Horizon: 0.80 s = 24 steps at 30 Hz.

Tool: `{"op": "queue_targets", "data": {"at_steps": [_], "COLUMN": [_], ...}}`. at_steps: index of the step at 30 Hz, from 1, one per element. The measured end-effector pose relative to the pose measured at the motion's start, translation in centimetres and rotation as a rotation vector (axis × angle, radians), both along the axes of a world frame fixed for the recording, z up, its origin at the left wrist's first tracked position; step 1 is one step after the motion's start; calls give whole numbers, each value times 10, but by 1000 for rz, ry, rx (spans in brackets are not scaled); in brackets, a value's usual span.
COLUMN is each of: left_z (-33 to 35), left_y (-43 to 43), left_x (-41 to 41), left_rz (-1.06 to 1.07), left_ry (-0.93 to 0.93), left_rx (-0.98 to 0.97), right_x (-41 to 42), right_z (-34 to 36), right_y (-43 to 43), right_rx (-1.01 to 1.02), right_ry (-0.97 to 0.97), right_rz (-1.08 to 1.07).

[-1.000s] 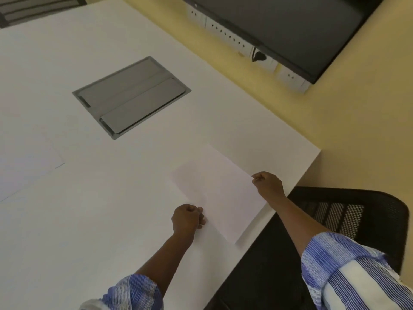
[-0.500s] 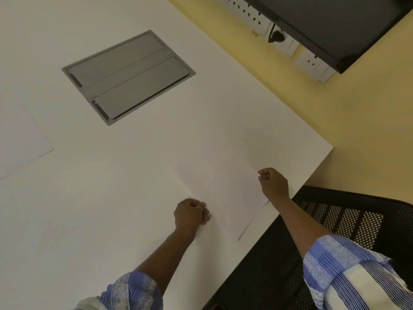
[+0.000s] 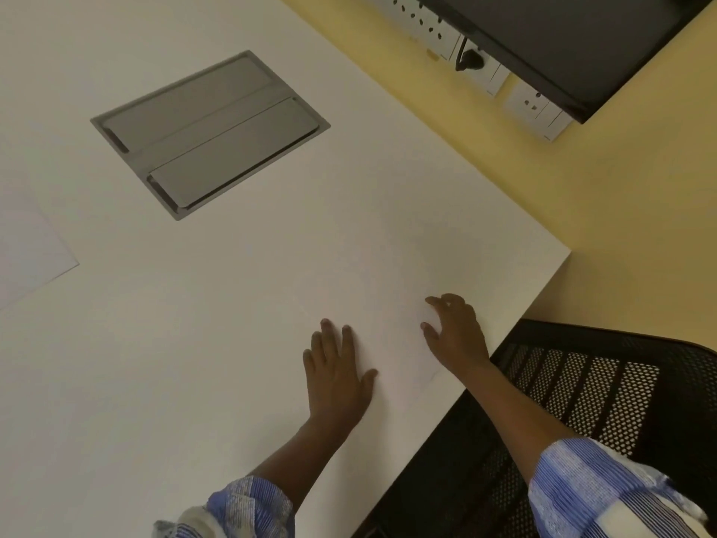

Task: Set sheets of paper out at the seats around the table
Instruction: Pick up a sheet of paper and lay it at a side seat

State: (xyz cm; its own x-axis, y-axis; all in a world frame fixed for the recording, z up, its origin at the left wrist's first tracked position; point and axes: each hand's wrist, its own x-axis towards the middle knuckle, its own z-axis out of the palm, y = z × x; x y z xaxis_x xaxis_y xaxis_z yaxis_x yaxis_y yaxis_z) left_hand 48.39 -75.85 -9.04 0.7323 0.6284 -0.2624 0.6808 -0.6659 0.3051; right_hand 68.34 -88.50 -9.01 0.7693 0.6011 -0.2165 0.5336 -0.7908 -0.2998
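A white sheet of paper (image 3: 392,328) lies flat on the white table (image 3: 232,304), near its right corner and in front of a black mesh chair (image 3: 589,390). It barely stands out from the tabletop. My left hand (image 3: 337,366) rests flat on the sheet's left side with the fingers spread. My right hand (image 3: 458,332) sits on the sheet's right side, fingers apart and slightly curled, holding nothing. A second white sheet (image 3: 27,254) lies on the table at the far left edge of view.
A grey metal cable hatch (image 3: 209,133) is set flush in the tabletop. Beyond the table's right edge is a yellow wall with white power sockets (image 3: 481,67) and a black screen (image 3: 582,40) mounted above them.
The sheet has gone from lifted to flat on the table. Both hands have let go of its edges and opened, now lying on top of it.
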Motion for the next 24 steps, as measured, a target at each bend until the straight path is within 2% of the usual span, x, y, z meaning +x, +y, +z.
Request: {"op": "queue_targets", "data": {"at_steps": [6, 12, 19, 24], "left_z": [-4, -1, 29, 64], "left_y": [-2, -2, -11, -16], "left_x": [4, 3, 0, -27], "left_rz": [-12, 20, 53, 81], "left_ry": [26, -33, -95, -164], "left_rx": [15, -5, -47, 21], "right_x": [-2, -9, -40, -72], "right_z": [-4, 9, 48, 96], "right_y": [-2, -2, 11, 10], "right_rx": [-51, -30, 91, 196], "right_ry": [32, 46, 23, -18], "right_rz": [27, -27, -26, 26]}}
